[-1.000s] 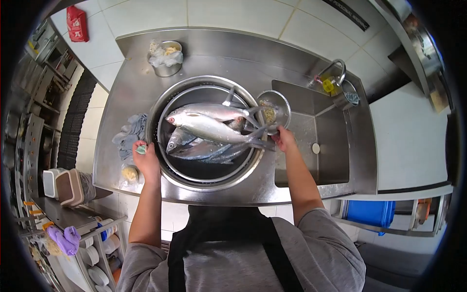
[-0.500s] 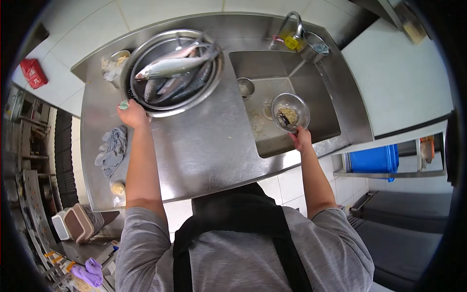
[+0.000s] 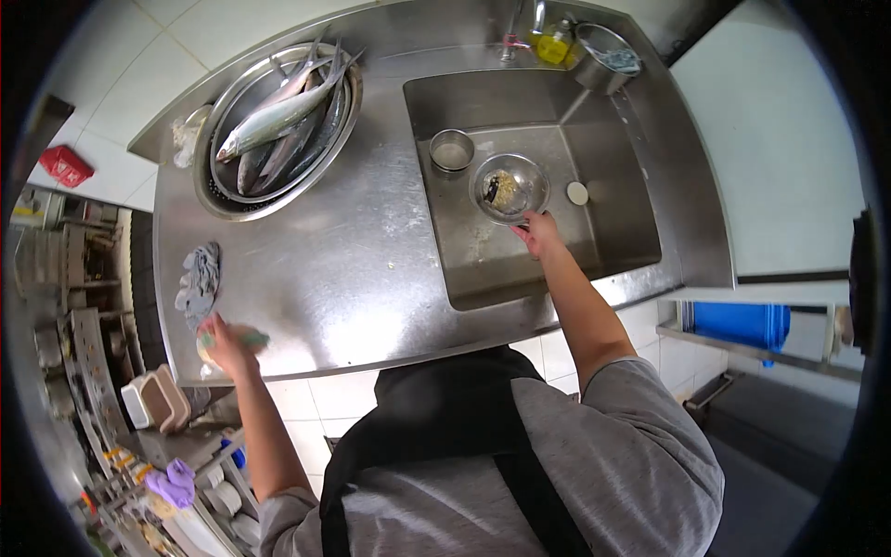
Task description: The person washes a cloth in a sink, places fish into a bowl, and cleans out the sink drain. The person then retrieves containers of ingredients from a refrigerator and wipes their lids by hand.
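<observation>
My right hand (image 3: pixel 538 235) grips the near rim of a round metal bowl (image 3: pixel 532 176) over the sink. Pale bits and a dark piece lie in the bowl. At the counter's front left corner is my left hand (image 3: pixel 229 345), blurred, its fingers drawn together with something pale and green beside them that I cannot make out. A yellowish lump (image 3: pixel 204 350) shows partly behind that hand. Just beyond it lies a crumpled grey cloth (image 3: pixel 199 280). Farther back, several whole fish (image 3: pixel 278 125) are piled in a metal colander inside a wide basin (image 3: pixel 243 215).
A small round metal cup (image 3: pixel 452 150) and a white disc (image 3: pixel 577 193) sit in the steel sink (image 3: pixel 599 246). Behind it stand a tap (image 3: pixel 509 46), a yellow bottle (image 3: pixel 554 44) and a metal container (image 3: pixel 594 72). A clear bag (image 3: pixel 184 142) rests left of the basin.
My left hand has left the basin's rim and come down to the front left corner. My right hand still holds the bowl, now nearer the metal cup. The view has shifted too.
</observation>
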The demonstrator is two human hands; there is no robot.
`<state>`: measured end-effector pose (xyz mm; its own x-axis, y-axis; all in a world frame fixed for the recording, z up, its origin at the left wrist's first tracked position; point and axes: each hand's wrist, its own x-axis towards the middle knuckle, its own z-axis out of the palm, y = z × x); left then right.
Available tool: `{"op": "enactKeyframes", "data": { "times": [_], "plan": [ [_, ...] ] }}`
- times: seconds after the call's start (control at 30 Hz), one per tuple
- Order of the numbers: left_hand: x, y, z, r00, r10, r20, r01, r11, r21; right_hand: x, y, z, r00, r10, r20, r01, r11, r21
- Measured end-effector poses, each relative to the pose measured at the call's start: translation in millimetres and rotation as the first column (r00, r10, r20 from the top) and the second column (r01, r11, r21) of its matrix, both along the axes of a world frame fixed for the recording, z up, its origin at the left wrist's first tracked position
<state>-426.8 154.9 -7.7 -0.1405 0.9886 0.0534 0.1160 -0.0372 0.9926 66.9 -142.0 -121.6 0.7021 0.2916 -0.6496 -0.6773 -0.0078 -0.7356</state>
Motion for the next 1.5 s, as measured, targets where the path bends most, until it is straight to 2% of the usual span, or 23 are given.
{"op": "enactKeyframes", "data": {
  "times": [0.07, 0.2, 0.27, 0.4, 0.47, 0.53, 0.6, 0.73, 0.8, 0.87, 0.93, 0.97, 1.0, 1.03, 1.07, 1.13, 1.17, 1.23, 1.37, 1.4, 1.43, 1.47, 1.5],
  "plan": [
    [-20, -53, -3, 0.992, 0.126, -0.004, -0.126, 0.983, -0.132, 9, 22, -12, 1.0, -0.016, 0.01, 0.016, 0.999, 0.047],
    [-29, -139, -5, 0.986, 0.165, -0.018, -0.165, 0.975, -0.15, 8, 64, 28, 0.994, 0.026, 0.108, -0.037, 0.995, 0.096],
    [-1, -170, 8, 0.973, 0.229, 0.016, -0.222, 0.958, -0.181, 3, 75, 55, 0.928, 0.149, 0.342, -0.229, 0.951, 0.207],
    [33, -206, 19, 0.994, 0.033, -0.103, -0.069, 0.928, -0.366, -29, 93, 95, 0.912, 0.28, 0.299, -0.37, 0.877, 0.305],
    [33, -211, -1, 0.974, -0.176, -0.144, 0.082, 0.862, -0.501, -60, 95, 94, 0.918, 0.317, 0.239, -0.389, 0.841, 0.375],
    [58, -218, 3, 0.907, -0.37, -0.2, 0.21, 0.809, -0.549, -83, 96, 89, 0.892, 0.416, 0.177, -0.452, 0.833, 0.32],
    [68, -218, -1, 0.755, -0.536, -0.378, 0.283, 0.786, -0.55, -103, 101, 85, 0.884, 0.445, 0.14, -0.465, 0.811, 0.354],
    [84, -215, -9, 0.775, -0.509, -0.373, 0.214, 0.768, -0.604, -120, 98, 73, 0.817, 0.567, 0.104, -0.563, 0.746, 0.357],
    [88, -221, -5, 0.856, -0.45, -0.254, 0.183, 0.725, -0.664, -112, 85, 72, 0.696, 0.716, 0.049, -0.627, 0.573, 0.529],
    [79, -221, -14, 0.884, -0.39, -0.259, 0.146, 0.755, -0.639, -89, 72, 52, 0.689, 0.699, 0.19, -0.711, 0.602, 0.364],
    [67, -222, -24, 0.891, -0.367, -0.268, 0.121, 0.76, -0.638, -50, 60, 6, 0.748, 0.607, 0.268, -0.663, 0.7, 0.267],
    [69, -222, -22, 0.909, -0.341, -0.239, 0.113, 0.755, -0.646, -28, 55, -26, 0.785, 0.553, 0.279, -0.602, 0.788, 0.13],
    [73, -221, -20, 0.927, -0.312, -0.209, 0.106, 0.753, -0.65, 0, 48, -96, 0.689, 0.554, 0.467, -0.55, 0.819, -0.161],
    [82, -221, -13, 0.924, -0.31, -0.223, 0.092, 0.747, -0.658, 28, 37, -123, 0.493, 0.615, 0.615, -0.418, 0.787, -0.453],
    [85, -222, -11, 0.926, -0.306, -0.22, 0.086, 0.741, -0.666, 59, 24, -162, 0.335, 0.748, 0.572, -0.404, 0.663, -0.63],
    [84, -222, -15, 0.921, -0.312, -0.235, 0.095, 0.762, -0.641, 89, 13, -179, 0.231, 0.922, 0.31, -0.37, 0.378, -0.849],
    [83, -221, -15, 0.93, -0.291, -0.224, 0.071, 0.741, -0.668, 100, 15, -194, 0.227, 0.926, 0.303, -0.375, 0.37, -0.85],
    [91, -220, -19, 0.932, -0.292, -0.213, 0.091, 0.76, -0.644, 111, 22, -232, 0.139, 0.986, 0.091, -0.257, 0.125, -0.958],
    [96, -214, -25, 0.903, -0.337, -0.268, 0.067, 0.726, -0.685, 99, 42, -232, 0.126, 0.985, 0.118, -0.212, 0.143, -0.967],
    [92, -215, -27, 0.901, -0.336, -0.274, 0.061, 0.725, -0.686, 94, 51, -242, 0.578, 0.744, 0.334, -0.234, 0.543, -0.806],
    [85, -216, -30, 0.912, -0.327, -0.249, 0.075, 0.729, -0.68, 91, 56, -250, 0.892, 0.282, 0.353, -0.047, 0.835, -0.549],
    [81, -216, -31, 0.921, -0.32, -0.223, 0.091, 0.732, -0.676, 92, 51, -257, 0.895, 0.28, 0.347, -0.047, 0.833, -0.551],
    [82, -215, -30, 0.908, -0.347, -0.236, 0.099, 0.723, -0.684, 94, 44, -248, 0.633, 0.616, 0.469, -0.139, 0.687, -0.714]
  ]
}}
